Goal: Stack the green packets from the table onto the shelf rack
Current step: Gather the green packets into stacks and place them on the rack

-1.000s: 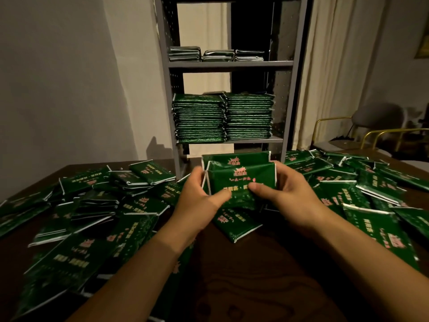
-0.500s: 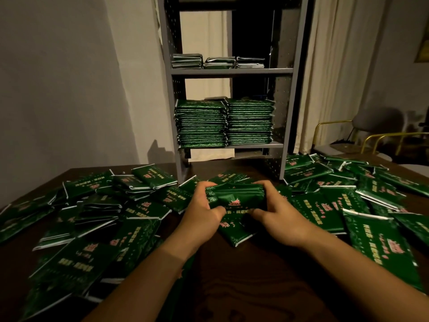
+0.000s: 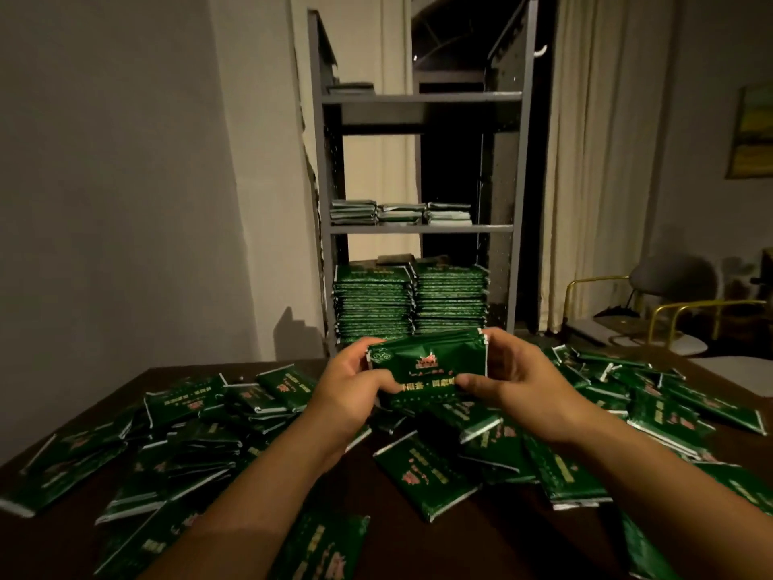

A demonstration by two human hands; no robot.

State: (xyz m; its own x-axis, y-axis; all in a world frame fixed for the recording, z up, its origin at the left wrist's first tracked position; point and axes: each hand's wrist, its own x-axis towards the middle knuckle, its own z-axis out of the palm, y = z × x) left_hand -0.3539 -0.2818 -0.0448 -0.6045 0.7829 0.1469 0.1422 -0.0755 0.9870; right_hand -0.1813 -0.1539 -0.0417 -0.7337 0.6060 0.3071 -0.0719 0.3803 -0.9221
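I hold a small bundle of green packets (image 3: 426,366) above the table, between both hands. My left hand (image 3: 349,387) grips its left end and my right hand (image 3: 514,383) grips its right end, thumbs on the front face. Many more green packets (image 3: 200,437) lie scattered over the dark table (image 3: 418,537). Behind it stands the grey shelf rack (image 3: 418,228). Two tall stacks of green packets (image 3: 412,303) fill its lower shelf, and three short stacks (image 3: 399,213) sit on the shelf above.
A grey wall is on the left. A curtain (image 3: 602,161) hangs right of the rack. Chairs with yellow metal frames (image 3: 669,311) stand at the right, past the table's far corner. A framed picture (image 3: 751,131) hangs on the right wall.
Both hands pressed the bundle down toward the table, then lifted it up in front of the rack's lower shelf. The view has tilted upward, showing more of the rack.
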